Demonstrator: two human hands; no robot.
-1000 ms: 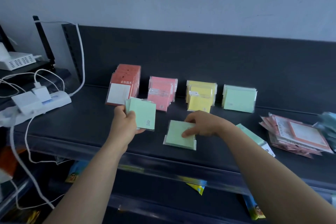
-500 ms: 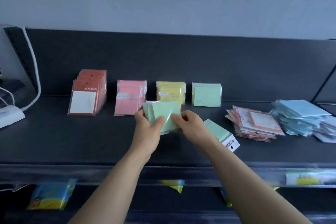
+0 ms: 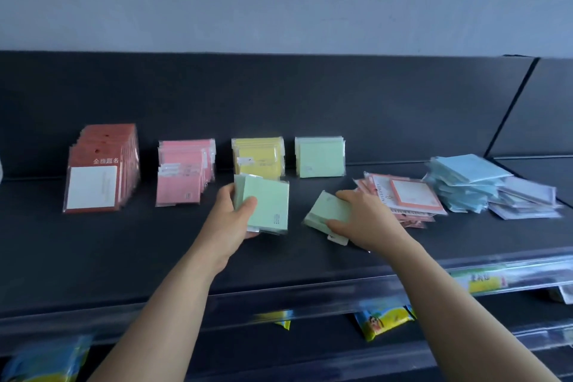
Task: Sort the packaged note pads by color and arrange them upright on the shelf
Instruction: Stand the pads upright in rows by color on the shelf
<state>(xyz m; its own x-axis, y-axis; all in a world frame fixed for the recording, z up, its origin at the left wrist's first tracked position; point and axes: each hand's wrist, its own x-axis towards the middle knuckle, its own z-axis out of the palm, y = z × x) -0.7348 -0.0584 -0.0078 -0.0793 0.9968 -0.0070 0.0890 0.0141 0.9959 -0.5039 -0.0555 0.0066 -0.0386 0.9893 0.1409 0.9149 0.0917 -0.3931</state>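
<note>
My left hand [image 3: 231,220] grips a small stack of green note pads [image 3: 268,206], held upright above the dark shelf [image 3: 108,245]. My right hand [image 3: 364,220] closes on another flat pile of green pads [image 3: 325,211] lying on the shelf. Along the back wall stand upright rows: orange-red pads [image 3: 96,177], pink pads [image 3: 183,174], yellow pads [image 3: 259,158] and green pads [image 3: 321,156].
To the right lie loose piles: orange-bordered packs [image 3: 406,195], light blue pads [image 3: 462,183] and pale lilac pads [image 3: 527,200]. The shelf's front rail carries a yellow price label [image 3: 483,282]. Bright packets [image 3: 381,319] hang on the shelf below.
My right hand left the stack in my left hand and moved right, down onto the flat green pile. The camera view shifted slightly.
</note>
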